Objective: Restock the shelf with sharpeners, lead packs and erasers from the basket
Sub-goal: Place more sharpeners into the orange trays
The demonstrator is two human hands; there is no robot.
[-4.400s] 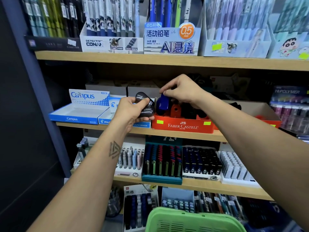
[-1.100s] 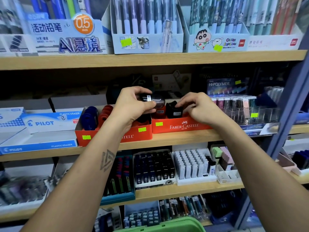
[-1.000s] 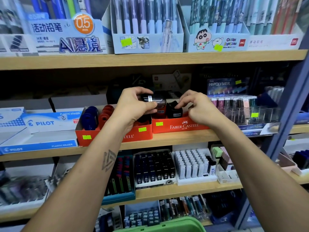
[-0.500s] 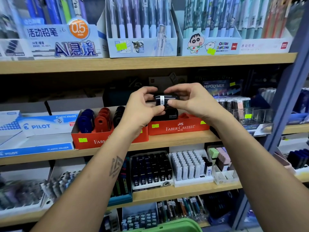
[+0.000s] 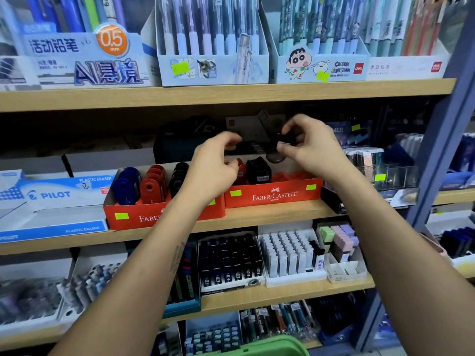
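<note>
Hands raised at a packed stationery shelf [image 5: 257,217]

Right hand [image 5: 311,150] pinches a black sharpener [image 5: 284,140] above the right Faber-Castell box [image 5: 273,195]; left hand [image 5: 214,168] loosely curled, holding nothing. Green basket [image 5: 267,346] rim shows below.

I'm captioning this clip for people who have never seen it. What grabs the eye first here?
Two bare forearms reach to the middle shelf: the right hand pinches a small black sharpener, while the left hand hovers beside it, fingers curled and holding nothing. Below them sit two red Faber-Castell boxes of sharpeners, and a green basket edges in at the bottom.
</note>
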